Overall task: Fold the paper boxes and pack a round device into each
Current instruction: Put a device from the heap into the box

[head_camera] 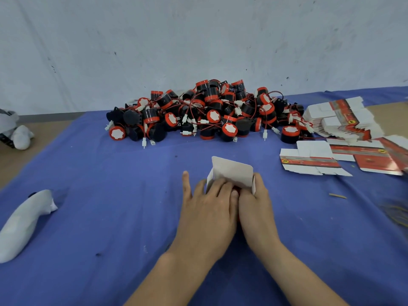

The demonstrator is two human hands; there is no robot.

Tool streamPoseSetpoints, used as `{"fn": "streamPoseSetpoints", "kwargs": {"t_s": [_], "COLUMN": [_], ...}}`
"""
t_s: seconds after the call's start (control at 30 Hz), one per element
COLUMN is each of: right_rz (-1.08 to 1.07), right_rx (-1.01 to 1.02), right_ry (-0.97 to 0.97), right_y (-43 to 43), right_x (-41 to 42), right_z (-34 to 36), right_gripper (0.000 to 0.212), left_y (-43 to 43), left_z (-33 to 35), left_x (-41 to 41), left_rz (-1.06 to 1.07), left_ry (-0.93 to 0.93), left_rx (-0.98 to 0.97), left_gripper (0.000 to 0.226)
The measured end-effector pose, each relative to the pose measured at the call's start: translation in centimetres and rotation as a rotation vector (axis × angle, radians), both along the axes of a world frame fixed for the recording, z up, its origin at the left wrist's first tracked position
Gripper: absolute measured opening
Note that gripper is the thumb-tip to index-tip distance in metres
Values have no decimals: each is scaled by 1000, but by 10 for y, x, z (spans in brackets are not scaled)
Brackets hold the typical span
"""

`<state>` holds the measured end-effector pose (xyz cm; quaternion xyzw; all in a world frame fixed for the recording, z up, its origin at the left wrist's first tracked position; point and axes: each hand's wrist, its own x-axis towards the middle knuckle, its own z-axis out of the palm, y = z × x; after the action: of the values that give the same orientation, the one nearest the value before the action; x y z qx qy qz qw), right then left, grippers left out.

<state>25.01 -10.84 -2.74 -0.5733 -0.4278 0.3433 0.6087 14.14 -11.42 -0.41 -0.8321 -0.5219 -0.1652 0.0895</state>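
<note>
A partly folded white paper box (231,171) stands on the blue cloth in front of me, its top flap raised toward the far side. My left hand (207,206) lies over the box's near left side, fingers reaching onto it. My right hand (256,202) grips the box's right side. A bit of red shows between my fingers; whether a device is inside is hidden. A big heap of black and red round devices (205,113) with red wires and white plugs lies behind the box.
Flat unfolded box blanks (309,161) and a stack of them (342,120) lie at the right. A white stuffed shape (24,219) lies at the left on the blue cloth (110,195). Rubber bands (397,215) sit at the right edge. A white wall stands behind.
</note>
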Motion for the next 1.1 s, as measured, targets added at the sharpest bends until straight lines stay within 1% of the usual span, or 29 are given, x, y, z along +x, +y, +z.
{"fn": "streamPoseSetpoints", "kwargs": {"t_s": [0.07,0.13,0.2,0.27,0.33,0.43,0.47,0.53,0.57,0.63,0.73,0.77,0.8,0.83,0.87,0.93,1.0,1.03,1.1], "right_rz": [21,50,78,105,137,179,181,187,193,215,248,265,278,278,268,202,101,78,118], "right_rx": [-2,-3,4,14,33,14,6,-11,-15,-17,-19,-25,-34,-42,-38,-20,-10,-31,-104], "right_ry": [-19,-42,-50,-44,-30,-40,-45,-66,-78,-116,-142,-141,-132,-111,-68,56,181,207,184], "right_y": [-1,-3,-4,-5,-5,-5,-4,-1,0,1,-1,-2,-2,-3,-4,-4,-1,-1,-2], "right_x": [0,-2,-4,-6,-6,-6,-4,2,5,11,18,19,20,21,20,18,20,22,22], "right_z": [1,1,2,2,2,4,4,5,7,9,10,11,11,12,15,22,23,21,16], "right_gripper": [25,20,14,18,24,34,35,37,40,48,53,58,65,70,68,50,39,33,30], "left_y": [2,7,15,21,23,24,22,19,17,13,7,8,9,10,12,16,22,24,28], "left_z": [2,7,9,10,10,8,9,7,6,6,10,11,11,10,7,1,-2,-2,-2], "left_x": [2,1,-3,-6,-5,-6,-8,-13,-16,-22,-29,-33,-36,-39,-42,-47,-50,-50,-49], "left_rz": [18,31,38,53,47,-18,-41,-71,-80,-104,-133,-130,-115,-96,-87,-64,-54,-60,-91], "left_ry": [16,28,98,144,117,44,27,10,-22,-164,-347,-398,-474,-564,-674,-848,-947,-985,-1038], "left_rx": [-31,-80,-107,-108,-80,-17,12,42,46,76,170,199,190,156,72,-120,-268,-329,-420], "left_gripper": [62,56,55,56,48,34,34,42,46,47,38,35,33,30,28,24,19,19,19]}}
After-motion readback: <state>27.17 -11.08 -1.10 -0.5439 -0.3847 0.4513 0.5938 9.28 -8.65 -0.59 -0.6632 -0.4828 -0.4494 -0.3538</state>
